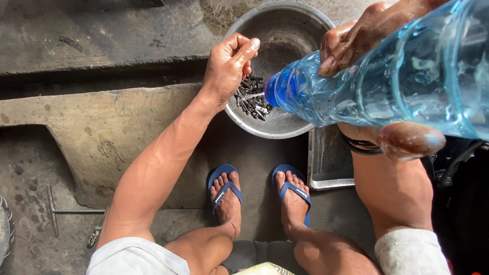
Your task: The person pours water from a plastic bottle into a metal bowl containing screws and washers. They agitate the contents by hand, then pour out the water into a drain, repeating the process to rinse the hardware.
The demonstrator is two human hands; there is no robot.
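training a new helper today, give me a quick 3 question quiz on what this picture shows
1. True or false: the left hand rests on a pile of dark bolts inside the round metal basin.
2. What does the right hand grip? A) a wrench B) a clear blue plastic bottle C) a rag
3. Fill in: beside the basin, by the right foot, sits a rectangular metal ____.

Key: 1 true; 2 B; 3 tray.

T-handle wrench point(53, 210), metal tray point(326, 168), blue sandals point(224, 191)
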